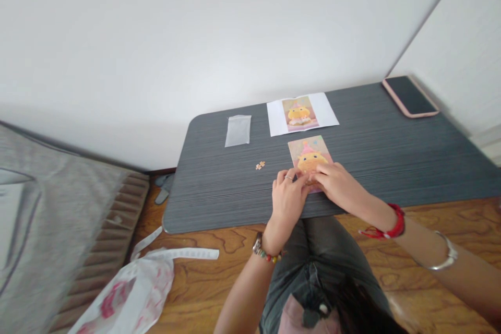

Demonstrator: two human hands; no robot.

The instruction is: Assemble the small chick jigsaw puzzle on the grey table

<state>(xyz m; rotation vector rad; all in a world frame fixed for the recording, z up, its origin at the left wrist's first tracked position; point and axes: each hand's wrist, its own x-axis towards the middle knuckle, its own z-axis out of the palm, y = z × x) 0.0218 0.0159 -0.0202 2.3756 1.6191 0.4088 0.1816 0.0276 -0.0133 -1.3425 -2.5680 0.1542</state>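
Note:
A small jigsaw puzzle (309,151) with a yellow cartoon figure in a pink party hat lies on the dark table, close to its front edge. My left hand (287,193) rests at the puzzle's lower left, thumb and index finger closed in on it. From the right, my right hand (340,181) has its bent fingers pressed together on the puzzle's lower part. Both sets of fingertips nearly meet there and cover part of the picture; any single piece between them is hidden. Left of the puzzle lie a few loose puzzle pieces (260,165).
Behind the puzzle, a white sheet (276,119) carries the same printed picture. A clear plastic bag (238,131) lies on the table (211,182) at left, a phone (410,96) at far right. On the floor is a white-and-red plastic bag (136,292), near a grey-covered bed (74,203).

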